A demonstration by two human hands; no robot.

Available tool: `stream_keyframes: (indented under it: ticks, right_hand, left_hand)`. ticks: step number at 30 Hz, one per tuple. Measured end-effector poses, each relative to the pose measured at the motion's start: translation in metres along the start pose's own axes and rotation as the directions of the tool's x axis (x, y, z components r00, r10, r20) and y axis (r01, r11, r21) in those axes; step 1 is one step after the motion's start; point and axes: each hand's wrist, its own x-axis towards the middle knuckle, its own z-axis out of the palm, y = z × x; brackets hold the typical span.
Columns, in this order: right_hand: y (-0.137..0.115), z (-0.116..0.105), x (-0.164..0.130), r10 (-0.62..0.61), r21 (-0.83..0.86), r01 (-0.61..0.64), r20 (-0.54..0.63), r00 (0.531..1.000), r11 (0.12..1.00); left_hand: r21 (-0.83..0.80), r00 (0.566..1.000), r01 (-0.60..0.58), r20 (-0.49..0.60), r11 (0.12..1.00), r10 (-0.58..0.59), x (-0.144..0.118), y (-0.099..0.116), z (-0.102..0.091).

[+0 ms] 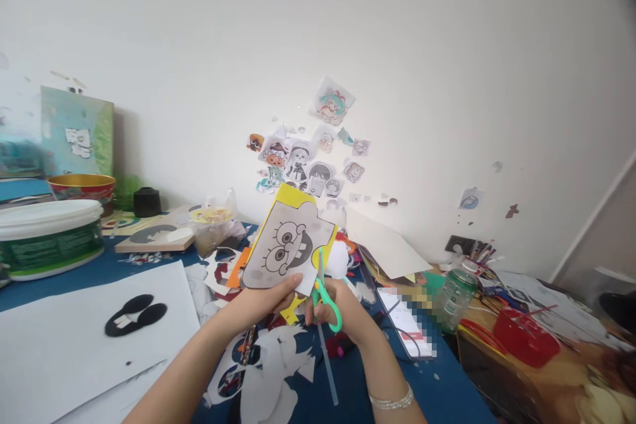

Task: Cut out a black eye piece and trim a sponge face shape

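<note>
- left hand (pixel 271 297): fingers pinched on the lower edge of the cartoon face cutout (pixel 288 246), holding it upright above the table.
- cartoon face cutout: grey printed face with big eyes and teeth, backed by yellow paper; tilted to the right, raised in front of the wall stickers (pixel 308 162).
- right hand (pixel 342 310): fingers through the green handles of the scissors (pixel 324 291), gripping them; blades point up at the cutout's right edge.
- bracelet (pixel 391 401): on the right wrist.
- blue table (pixel 358 384): strewn with paper scraps.
- white sheet (pixel 74 331): lower left, bearing a black shape.
- green bottle (pixel 456 298): right of the hands, well apart.
- white tub (pixel 47 235): far left.
</note>
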Motion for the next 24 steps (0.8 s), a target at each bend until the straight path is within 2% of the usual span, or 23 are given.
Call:
stream_keyframes:
  ticks: [7, 12, 17, 22, 24]
  right_hand:
    - [0.007, 0.000, 0.002, 0.034, -0.037, -0.037, -0.066, 0.997, 0.999]
    - [0.006, 0.001, 0.002, 0.011, -0.025, -0.012, -0.046, 0.999, 1.000]
    - [0.005, 0.003, 0.001, -0.013, -0.011, 0.013, -0.031, 0.999, 1.000]
    - [0.002, 0.005, 0.001, -0.030, 0.009, 0.030, -0.033, 0.999, 1.000]
    - [0.000, 0.007, 0.001, -0.020, 0.001, 0.020, -0.050, 0.999, 1.000]
  left_hand:
    - [-0.008, 1.000, -0.011, -0.029, 1.000, 0.011, 0.001, -0.003, 0.001]
    - [-0.028, 1.000, -0.016, 0.009, 0.999, 0.016, 0.000, 0.000, 0.000]
    - [-0.037, 1.000, -0.029, -0.006, 0.999, 0.029, 0.001, -0.002, 0.000]
    - [-0.019, 0.997, -0.024, -0.080, 1.000, 0.023, 0.004, -0.008, 0.004]
    - [-0.006, 0.997, -0.040, -0.068, 0.999, 0.039, 0.005, -0.010, 0.004]
